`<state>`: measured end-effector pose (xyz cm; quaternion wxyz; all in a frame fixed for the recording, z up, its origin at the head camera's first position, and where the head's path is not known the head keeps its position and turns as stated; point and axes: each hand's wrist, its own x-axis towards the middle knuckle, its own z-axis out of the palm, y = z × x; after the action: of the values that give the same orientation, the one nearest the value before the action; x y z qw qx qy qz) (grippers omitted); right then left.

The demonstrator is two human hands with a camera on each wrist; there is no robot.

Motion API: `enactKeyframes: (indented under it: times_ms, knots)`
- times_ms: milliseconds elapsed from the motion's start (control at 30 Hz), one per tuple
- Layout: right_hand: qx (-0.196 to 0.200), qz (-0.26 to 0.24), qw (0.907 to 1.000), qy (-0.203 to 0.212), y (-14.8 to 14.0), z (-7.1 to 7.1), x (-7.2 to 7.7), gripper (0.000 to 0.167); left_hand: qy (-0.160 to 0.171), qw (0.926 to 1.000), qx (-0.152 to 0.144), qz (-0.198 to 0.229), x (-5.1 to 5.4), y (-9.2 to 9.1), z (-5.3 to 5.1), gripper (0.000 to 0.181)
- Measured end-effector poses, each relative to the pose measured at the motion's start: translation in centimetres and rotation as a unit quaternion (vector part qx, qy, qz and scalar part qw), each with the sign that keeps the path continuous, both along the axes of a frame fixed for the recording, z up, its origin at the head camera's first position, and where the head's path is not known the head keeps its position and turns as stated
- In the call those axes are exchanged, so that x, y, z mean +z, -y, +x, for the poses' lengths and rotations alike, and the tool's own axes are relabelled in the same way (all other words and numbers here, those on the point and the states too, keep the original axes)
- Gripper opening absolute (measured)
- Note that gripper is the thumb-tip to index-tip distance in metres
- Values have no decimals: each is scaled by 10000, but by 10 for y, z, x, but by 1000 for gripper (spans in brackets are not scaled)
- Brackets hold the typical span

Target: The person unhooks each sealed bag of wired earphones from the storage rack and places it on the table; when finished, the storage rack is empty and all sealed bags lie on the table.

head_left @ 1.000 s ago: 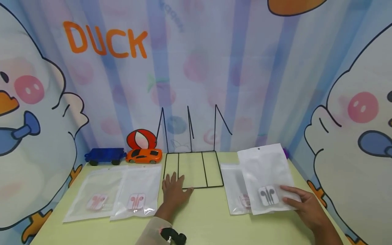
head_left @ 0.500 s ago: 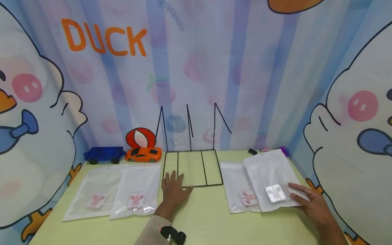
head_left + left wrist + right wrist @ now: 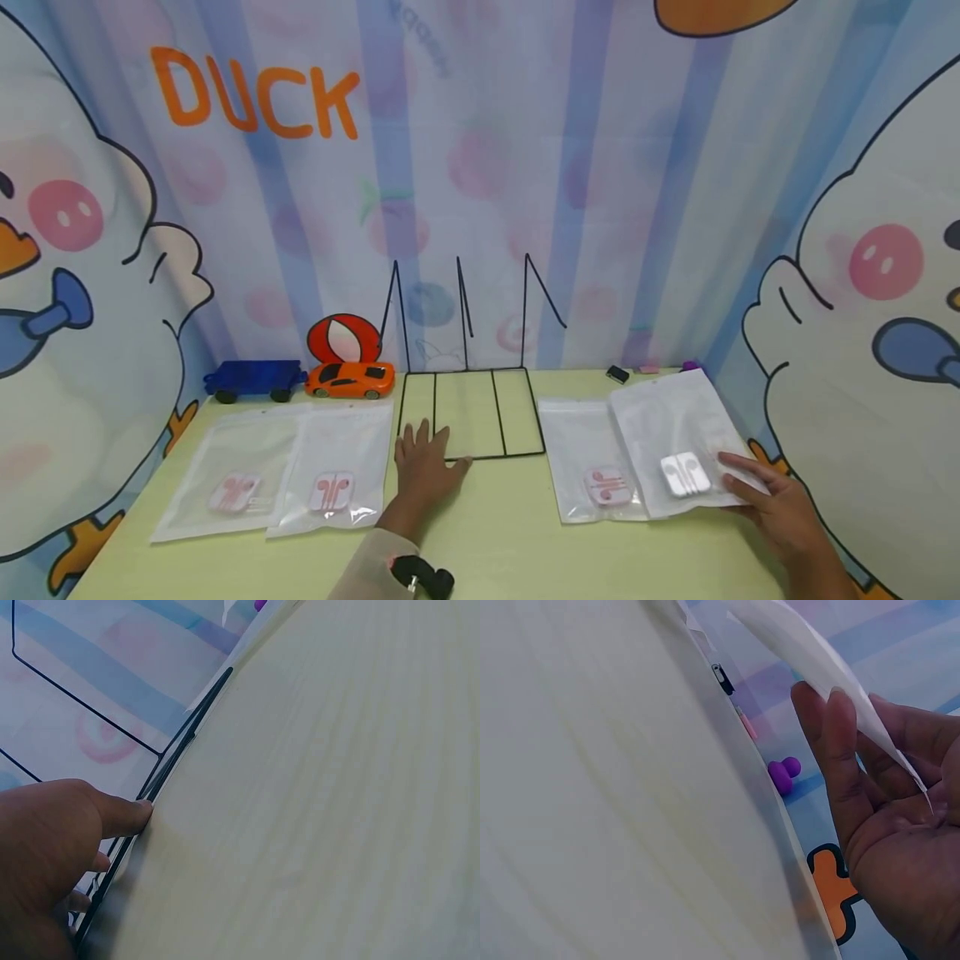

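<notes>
My right hand (image 3: 783, 504) pinches the lower right edge of a white zip bag (image 3: 667, 417) holding boxed earphones (image 3: 686, 475). The right wrist view has this bag (image 3: 817, 652) between thumb and fingers, raised off the table. It partly covers another earphone bag (image 3: 581, 446), lying flat with a pink print. At the middle of the table, my left hand (image 3: 427, 467) rests with spread fingers on the front left of a black wire rack (image 3: 495, 457). The left wrist view puts the thumb against the rack's front bar (image 3: 211, 701); the other fingers are partly hidden behind it.
Two more earphone bags (image 3: 348, 433) lie overlapping left of the rack. Behind them stand an orange toy car (image 3: 350, 380) and a blue toy trailer (image 3: 255, 380). A small black item (image 3: 618, 374) and a purple knobbed piece (image 3: 781, 775) sit along the back right.
My right hand has moved right and slightly down with its bag, uncovering more of the flat bag and the small black item. The left hand stays on the rack.
</notes>
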<state>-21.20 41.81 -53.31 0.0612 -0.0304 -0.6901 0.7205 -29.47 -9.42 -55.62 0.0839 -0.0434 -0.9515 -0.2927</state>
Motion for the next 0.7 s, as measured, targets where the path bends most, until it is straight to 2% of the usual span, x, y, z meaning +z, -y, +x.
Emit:
enactKeyframes:
  times_ms: [233,433,533,700]
  knots:
    - [-169,423,9965,706,0,-1,7,33,-4,10000,-16,22,-1,1,-1,69]
    - [-327,925,9847,1442,-2,-5,14,24,6,10000,-16,16,-1,1,0,69]
    - [-404,1061,9798,1644,-3,-6,15,20,11,10000,-14,19,-1,1,0,69]
    - [-548,1311,9741,1760,-6,-8,13,36,60,10000,-23,11,0,1,0,69]
